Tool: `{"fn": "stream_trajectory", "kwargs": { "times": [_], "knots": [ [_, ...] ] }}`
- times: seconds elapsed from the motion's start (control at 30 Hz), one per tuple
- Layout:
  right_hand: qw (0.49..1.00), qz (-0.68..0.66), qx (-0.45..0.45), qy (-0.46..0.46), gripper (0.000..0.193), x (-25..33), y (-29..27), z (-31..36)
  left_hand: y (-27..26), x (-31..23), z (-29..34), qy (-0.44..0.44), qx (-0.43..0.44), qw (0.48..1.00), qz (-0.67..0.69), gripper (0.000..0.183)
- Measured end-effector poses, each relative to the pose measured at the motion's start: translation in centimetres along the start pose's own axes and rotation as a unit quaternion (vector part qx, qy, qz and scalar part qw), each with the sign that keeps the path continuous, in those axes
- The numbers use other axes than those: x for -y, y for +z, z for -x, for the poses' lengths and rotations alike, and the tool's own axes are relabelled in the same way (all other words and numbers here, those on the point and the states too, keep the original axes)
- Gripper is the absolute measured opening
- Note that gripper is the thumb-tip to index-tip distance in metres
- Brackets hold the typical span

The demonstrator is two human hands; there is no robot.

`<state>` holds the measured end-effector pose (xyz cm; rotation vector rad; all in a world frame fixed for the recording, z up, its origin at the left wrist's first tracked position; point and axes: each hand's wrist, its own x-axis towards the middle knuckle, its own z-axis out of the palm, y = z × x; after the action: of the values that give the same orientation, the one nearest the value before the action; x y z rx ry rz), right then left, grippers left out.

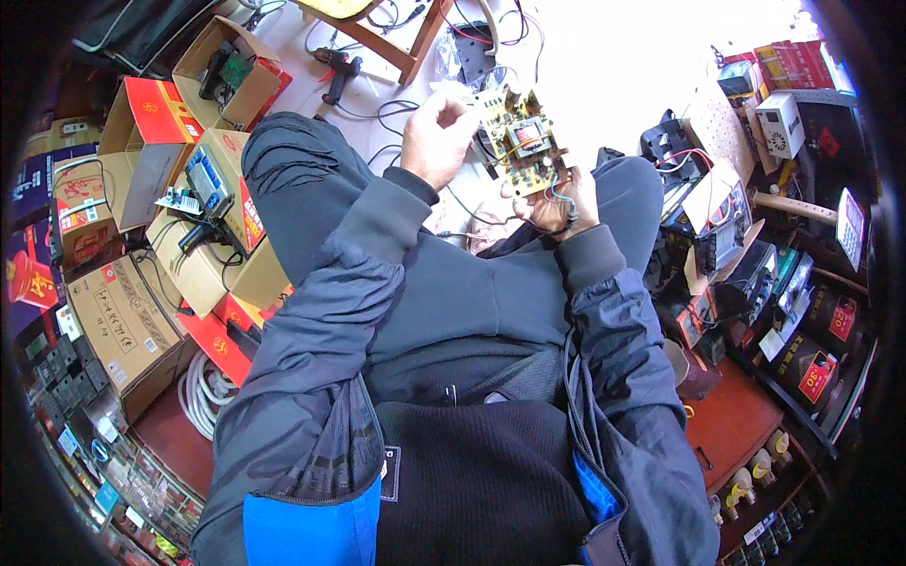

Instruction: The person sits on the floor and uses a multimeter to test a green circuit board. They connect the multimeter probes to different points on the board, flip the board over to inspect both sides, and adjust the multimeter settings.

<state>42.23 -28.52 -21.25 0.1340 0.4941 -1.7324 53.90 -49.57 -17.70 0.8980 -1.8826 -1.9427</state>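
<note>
A yellowish circuit board (518, 171) is held tilted above my knees. A transformer (528, 138) sits at its middle, with dark heat sinks and small parts around it. My right hand (568, 200) grips the board's lower right edge, and blue and dark wires run past those fingers. Beside the board's upper left edge is my left hand (439, 137), its fingers drawn together in a pinch. What lies between those fingertips, if anything, is too small to tell. A thin dark cable (460, 200) hangs below the board.
A black and red glue gun (337, 75) lies on the floor among loose cables. Wooden stool legs (401, 58) stand ahead. Open cardboard boxes (142, 212), one carrying a blue-framed meter (209, 181), fill the left. Boxed electronics (722, 222) and a white power supply (780, 125) crowd the right.
</note>
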Motion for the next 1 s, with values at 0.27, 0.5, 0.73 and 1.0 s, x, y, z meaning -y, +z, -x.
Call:
{"fn": "stream_trajectory", "kwargs": {
  "times": [0.27,0.5,0.73,1.0],
  "knots": [
    [0.994,0.079,-0.077,0.014,0.071,-0.1,0.8,0.0,2.4,-1.5,2.6,0.111,0.088,0.987,-0.07,0.014],
    [0.988,0.103,-0.116,-0.019,0.062,-0.3,1.1,0.2,2.2,-1.3,2.3,0.12,0.085,0.986,-0.074,0.012],
    [0.984,0.145,-0.097,-0.023,0.059,-0.2,1.4,0.2,2.0,-1.5,2.5,0.103,0.095,0.988,-0.07,0.012],
    [0.911,0.351,-0.169,-0.133,0.051,-0.8,1.2,-0.2,1.0,0.1,1.1,-0.011,0.119,0.992,0.028,0.01]
  ]
}}
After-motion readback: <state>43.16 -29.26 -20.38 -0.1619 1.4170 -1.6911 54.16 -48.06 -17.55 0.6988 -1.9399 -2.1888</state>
